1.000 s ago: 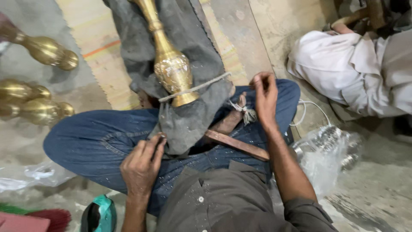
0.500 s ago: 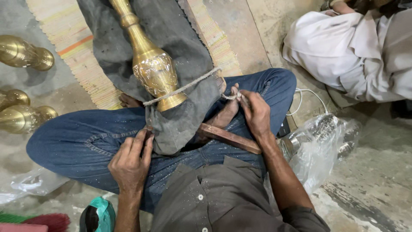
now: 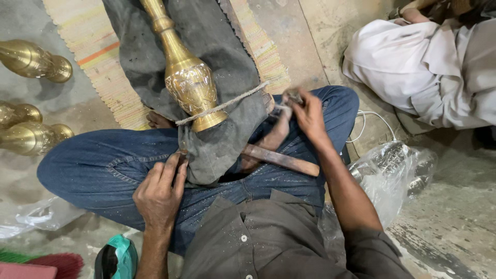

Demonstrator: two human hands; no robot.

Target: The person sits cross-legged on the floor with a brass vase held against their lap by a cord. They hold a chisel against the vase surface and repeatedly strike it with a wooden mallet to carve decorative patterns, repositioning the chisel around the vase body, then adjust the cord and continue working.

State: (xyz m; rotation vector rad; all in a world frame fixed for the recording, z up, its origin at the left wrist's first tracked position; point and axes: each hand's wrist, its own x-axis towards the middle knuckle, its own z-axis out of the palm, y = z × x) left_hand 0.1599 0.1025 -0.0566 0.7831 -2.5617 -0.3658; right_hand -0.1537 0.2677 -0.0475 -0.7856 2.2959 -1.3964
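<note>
From the head view, a brass vase (image 3: pixel 188 85) lies on a grey cloth (image 3: pixel 217 139) at centre frame, a cord (image 3: pixel 222 106) across its base. The left hand (image 3: pixel 157 194) pinches the cloth's edge; the right hand (image 3: pixel 309 114) is closed on the cord's end. A wooden handle (image 3: pixel 281 160) rests on the lap.

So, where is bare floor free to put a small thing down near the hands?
Bare concrete floor lies between the striped mat and the seated person in white. The lap is crowded: brass vase, grey cloth, wooden handle, both hands.
</note>
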